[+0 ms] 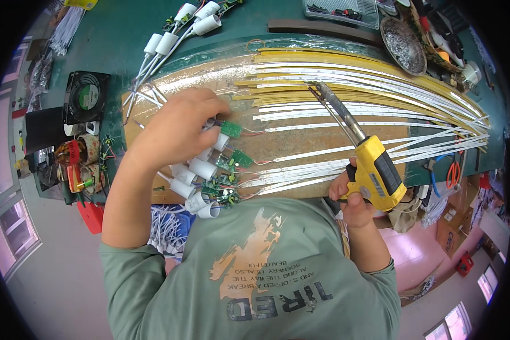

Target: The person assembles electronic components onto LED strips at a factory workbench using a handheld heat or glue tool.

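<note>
My right hand (pixel 357 201) grips a yellow and black soldering gun (pixel 378 173) by its handle. The gun's long metal barrel slants up and to the left, its tip over the LED strips (pixel 328 116). My left hand (pixel 187 124) is closed at a white plastic lamp cap with a small green circuit board (pixel 230 129) sticking out past the fingers; the hand hides most of that cap. Thin wires run from this board to a white LED strip. Just below lie several more white lamp caps (pixel 203 168) with green circuit boards, wired to strips.
More white caps on cables (pixel 166 43) lie at the far left. A black fan (pixel 88 97) stands left of the brown work board (pixel 317 146). Far right are a metal dish (pixel 403 46), a clear tray (pixel 345 11) and orange-handled scissors (pixel 453 174). A blue bin (pixel 182 224) sits below the table edge.
</note>
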{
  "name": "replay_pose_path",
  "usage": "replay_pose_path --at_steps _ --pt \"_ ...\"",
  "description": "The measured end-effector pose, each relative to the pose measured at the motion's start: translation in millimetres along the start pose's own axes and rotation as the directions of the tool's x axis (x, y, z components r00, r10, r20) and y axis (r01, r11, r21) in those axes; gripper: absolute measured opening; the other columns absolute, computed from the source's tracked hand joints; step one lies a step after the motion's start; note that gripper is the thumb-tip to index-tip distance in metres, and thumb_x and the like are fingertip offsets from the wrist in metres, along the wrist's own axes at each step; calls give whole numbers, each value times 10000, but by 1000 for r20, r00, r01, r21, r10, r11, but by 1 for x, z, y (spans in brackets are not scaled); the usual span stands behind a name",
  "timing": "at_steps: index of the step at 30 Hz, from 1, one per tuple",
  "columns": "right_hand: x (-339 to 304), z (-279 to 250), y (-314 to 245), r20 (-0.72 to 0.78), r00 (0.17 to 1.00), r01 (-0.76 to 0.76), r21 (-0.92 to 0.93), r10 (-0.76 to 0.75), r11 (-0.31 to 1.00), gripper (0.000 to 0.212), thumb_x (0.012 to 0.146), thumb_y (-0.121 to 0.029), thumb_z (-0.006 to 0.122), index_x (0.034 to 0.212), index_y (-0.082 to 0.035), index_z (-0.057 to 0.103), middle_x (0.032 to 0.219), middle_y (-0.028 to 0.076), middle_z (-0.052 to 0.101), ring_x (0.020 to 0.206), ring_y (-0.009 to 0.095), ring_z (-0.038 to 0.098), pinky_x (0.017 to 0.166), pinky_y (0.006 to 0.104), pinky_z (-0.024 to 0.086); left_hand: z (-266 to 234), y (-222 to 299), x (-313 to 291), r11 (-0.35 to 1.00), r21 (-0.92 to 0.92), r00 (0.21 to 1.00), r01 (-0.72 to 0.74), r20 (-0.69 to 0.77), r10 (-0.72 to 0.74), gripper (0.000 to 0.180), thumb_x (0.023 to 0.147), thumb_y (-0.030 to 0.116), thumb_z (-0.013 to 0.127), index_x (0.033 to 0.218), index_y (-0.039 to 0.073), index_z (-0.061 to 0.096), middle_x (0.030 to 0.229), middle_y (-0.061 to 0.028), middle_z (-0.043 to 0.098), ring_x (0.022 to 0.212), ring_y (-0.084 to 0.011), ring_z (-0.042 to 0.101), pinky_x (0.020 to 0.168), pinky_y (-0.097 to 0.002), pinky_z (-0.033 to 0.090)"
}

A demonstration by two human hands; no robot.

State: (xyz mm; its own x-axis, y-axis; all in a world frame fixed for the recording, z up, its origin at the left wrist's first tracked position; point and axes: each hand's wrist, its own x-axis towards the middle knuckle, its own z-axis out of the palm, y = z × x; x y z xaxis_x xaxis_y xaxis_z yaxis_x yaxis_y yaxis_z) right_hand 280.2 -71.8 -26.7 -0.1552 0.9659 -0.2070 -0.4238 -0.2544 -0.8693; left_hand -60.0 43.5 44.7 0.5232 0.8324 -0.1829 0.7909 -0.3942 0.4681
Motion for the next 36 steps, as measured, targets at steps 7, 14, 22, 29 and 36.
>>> replay_pose_path --at_steps 7,14,22,29,36 --pt "-2 -2 1 27 999 41 -20 -40 999 753 852 -359 768 1392 13 397 771 38 525 664 150 530 602 296 482 7 0 8 992 -100 989 -76 120 88 197 768 152 714 915 29 670 980 -122 624 963 -335 598 813 -423 497" --pt "-2 -4 4 14 999 45 22 -45 999 771 837 -383 779 1396 -12 400 760 32 515 657 160 527 604 310 477 -16 24 0 990 28 989 -140 46 139 161 785 158 727 889 52 666 858 -96 620 873 -333 608 759 -424 492" --pt "-9 -7 8 55 994 82 114 -89 990 782 792 -413 812 1387 -75 433 731 15 489 648 171 508 573 319 450 -7 53 -44 950 -234 925 -205 270 266 264 792 201 721 1008 70 644 881 -110 616 855 -326 620 738 -443 500" --pt "-5 -8 15 2 997 78 100 -78 992 811 789 -414 813 1385 -48 403 735 33 513 656 183 532 608 336 475 -16 -54 20 960 40 805 279 -554 -211 353 809 249 726 1114 78 678 1053 -126 665 1022 -328 624 886 -433 502" --pt "-2 -5 14 27 996 77 90 -80 993 805 798 -383 807 1387 -24 393 754 29 514 667 175 532 609 327 479 -33 -91 65 817 263 806 512 -475 -352 287 804 190 718 1062 66 688 1049 -105 663 1020 -322 607 874 -435 494"
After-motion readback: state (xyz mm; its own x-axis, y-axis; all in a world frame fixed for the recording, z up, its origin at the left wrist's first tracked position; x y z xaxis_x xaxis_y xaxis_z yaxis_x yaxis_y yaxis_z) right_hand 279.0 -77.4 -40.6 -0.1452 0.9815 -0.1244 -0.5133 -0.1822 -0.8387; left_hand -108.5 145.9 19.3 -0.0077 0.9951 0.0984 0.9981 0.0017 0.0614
